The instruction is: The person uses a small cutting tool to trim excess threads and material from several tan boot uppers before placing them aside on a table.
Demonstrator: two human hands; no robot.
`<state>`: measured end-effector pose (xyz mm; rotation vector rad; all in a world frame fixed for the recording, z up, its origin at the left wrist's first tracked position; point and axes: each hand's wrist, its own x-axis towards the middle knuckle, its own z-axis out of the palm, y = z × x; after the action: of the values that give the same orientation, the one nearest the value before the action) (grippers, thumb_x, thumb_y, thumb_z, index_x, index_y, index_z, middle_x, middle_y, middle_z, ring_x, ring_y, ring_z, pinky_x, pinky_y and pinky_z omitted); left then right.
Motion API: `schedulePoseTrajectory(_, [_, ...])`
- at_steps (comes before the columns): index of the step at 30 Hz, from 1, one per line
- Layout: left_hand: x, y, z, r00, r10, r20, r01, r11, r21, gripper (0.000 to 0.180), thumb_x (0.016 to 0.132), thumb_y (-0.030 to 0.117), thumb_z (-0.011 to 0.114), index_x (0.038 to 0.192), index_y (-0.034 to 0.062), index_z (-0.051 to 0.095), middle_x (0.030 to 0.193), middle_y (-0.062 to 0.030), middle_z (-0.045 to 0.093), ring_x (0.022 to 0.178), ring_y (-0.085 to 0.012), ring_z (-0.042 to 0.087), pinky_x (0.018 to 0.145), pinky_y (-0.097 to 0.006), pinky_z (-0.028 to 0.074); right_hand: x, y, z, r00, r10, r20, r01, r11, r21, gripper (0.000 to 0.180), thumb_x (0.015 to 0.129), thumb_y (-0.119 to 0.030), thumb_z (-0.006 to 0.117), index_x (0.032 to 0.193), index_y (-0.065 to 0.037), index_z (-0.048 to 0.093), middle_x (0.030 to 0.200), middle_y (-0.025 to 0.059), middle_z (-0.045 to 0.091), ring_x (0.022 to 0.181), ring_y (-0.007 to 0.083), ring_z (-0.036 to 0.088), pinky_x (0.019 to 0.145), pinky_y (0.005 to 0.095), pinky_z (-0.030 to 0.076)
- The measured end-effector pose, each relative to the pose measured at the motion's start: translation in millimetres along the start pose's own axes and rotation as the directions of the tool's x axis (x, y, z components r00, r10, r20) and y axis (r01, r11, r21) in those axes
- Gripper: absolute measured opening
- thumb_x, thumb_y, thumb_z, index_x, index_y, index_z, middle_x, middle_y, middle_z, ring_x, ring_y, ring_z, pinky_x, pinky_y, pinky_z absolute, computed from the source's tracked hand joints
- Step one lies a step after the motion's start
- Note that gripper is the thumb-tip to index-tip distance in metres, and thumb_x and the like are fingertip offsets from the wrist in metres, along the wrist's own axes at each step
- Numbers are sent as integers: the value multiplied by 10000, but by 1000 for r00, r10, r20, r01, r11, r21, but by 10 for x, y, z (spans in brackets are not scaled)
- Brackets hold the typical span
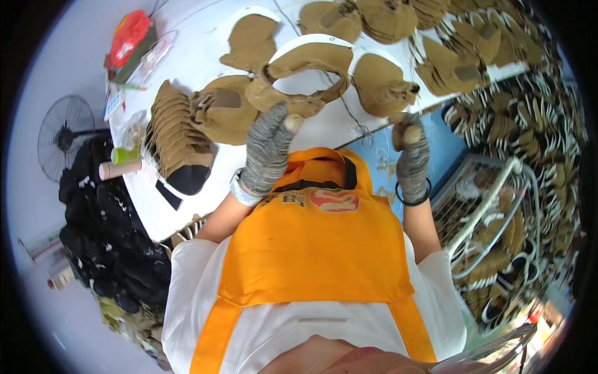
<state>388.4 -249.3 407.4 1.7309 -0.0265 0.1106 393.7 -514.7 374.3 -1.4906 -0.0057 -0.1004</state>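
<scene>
Both my hands wear grey knit gloves with bare fingertips. My left hand is closed at the near left edge of a ring-shaped brown fabric piece with a white far rim, the edge seeming to be pinched at its fingertips. My right hand hangs beyond the table's front edge, fingers curled in and thumb bent over; whatever lies inside is hidden. Just beyond it is a rounded brown fabric piece with a bunched corner. Another brown piece with a darker patch rests left of the ring.
An overlapping row of brown pieces with a black end lies on the white table. Spools sit at its left edge. Further stacks fill the far right. A wire basket stands to my right, a black heap and fan left.
</scene>
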Motion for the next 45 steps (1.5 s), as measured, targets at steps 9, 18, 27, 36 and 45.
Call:
schedulePoseTrajectory(9, [-106, 201, -50, 998, 60, -28, -60, 998, -15, 266, 906, 211, 583, 1071, 3, 607, 950, -100, 648, 843, -184, 605, 746, -308, 483, 299, -704, 956, 751, -396, 528, 647, 600, -470, 346, 837, -341, 628, 928, -7, 618, 748, 155, 615, 684, 335, 593, 628, 395, 465])
schedulePoseTrajectory(18, [-88, 121, -153, 980, 184, -75, -178, 981, 79, 304, 902, 211, 589, 1086, -31, 585, 964, -120, 643, 865, -202, 603, 770, -303, 479, 484, -811, 1067, 616, -413, 671, 777, 460, -430, 286, 830, -327, 624, 878, -46, 604, 704, 128, 596, 652, 310, 587, 586, 403, 449])
schedulePoseTrajectory(27, [-73, 264, -138, 951, 309, -9, -307, 948, 87, 295, 918, 217, 566, 1090, -22, 583, 958, -101, 637, 861, -163, 584, 769, -288, 473, 434, -879, 1005, 636, -463, 617, 771, 399, -496, 261, 840, -304, 612, 888, -48, 612, 715, 127, 596, 652, 309, 584, 580, 408, 447])
schedulePoseTrajectory(36, [-91, 310, -30, 998, 35, -54, -38, 998, -41, 239, 906, 200, 589, 1049, 9, 607, 939, -48, 632, 834, -115, 548, 749, -250, 455, 426, -827, 932, 663, -429, 613, 747, 433, -505, 256, 860, -284, 594, 934, -40, 617, 766, 136, 619, 691, 321, 596, 605, 411, 460])
schedulePoseTrajectory(45, [-120, 234, -49, 994, -6, -113, -11, 989, -148, 275, 895, 211, 607, 1071, -1, 598, 965, -60, 633, 880, -122, 566, 786, -250, 463, 578, -429, 671, 959, -216, 181, 251, 948, -196, 280, 908, -300, 579, 965, -26, 579, 781, 57, 568, 704, 135, 513, 638, 271, 440])
